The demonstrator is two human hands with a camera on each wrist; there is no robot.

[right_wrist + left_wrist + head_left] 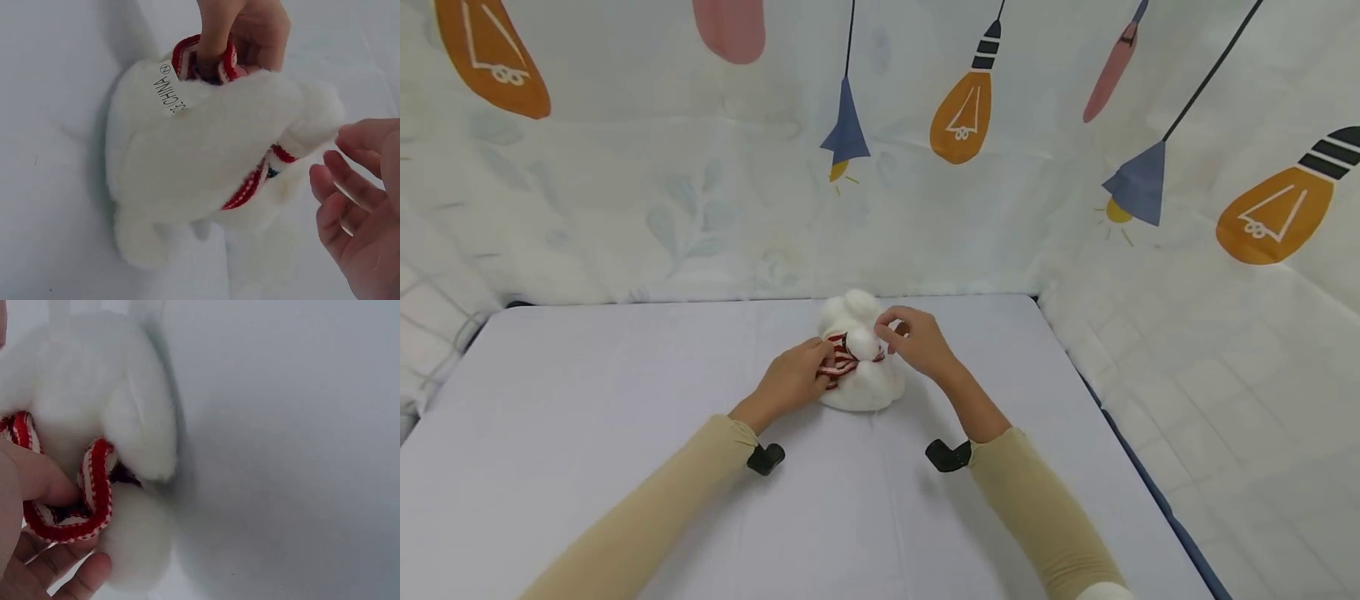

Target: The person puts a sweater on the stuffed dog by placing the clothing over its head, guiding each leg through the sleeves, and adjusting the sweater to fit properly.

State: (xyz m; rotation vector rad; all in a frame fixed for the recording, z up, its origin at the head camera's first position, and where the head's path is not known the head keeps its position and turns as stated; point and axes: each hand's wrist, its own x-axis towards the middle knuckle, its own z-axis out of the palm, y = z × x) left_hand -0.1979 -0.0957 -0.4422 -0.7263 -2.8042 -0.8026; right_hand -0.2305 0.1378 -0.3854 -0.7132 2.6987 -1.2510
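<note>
A white plush toy [867, 388] sits on the table near its far edge, with a red-and-white knitted scarf [100, 487] around it. My left hand [792, 377] pinches a folded end of the scarf at the toy's left side, thumb inside the fold and fingers beneath. On the other side, my right hand [922, 340] is beside the toy's upper part, fingers loosely bent and holding nothing. In the right wrist view its fingertips [347, 134] come close to a white furry part; whether they touch it I cannot tell. A printed white label [167, 90] shows on the toy.
A white cloth covers the table [625, 375]. Behind it and at the right hang pale curtains [760, 217] printed with lamps and bulbs. Small black devices [947, 456] are worn at both wrists.
</note>
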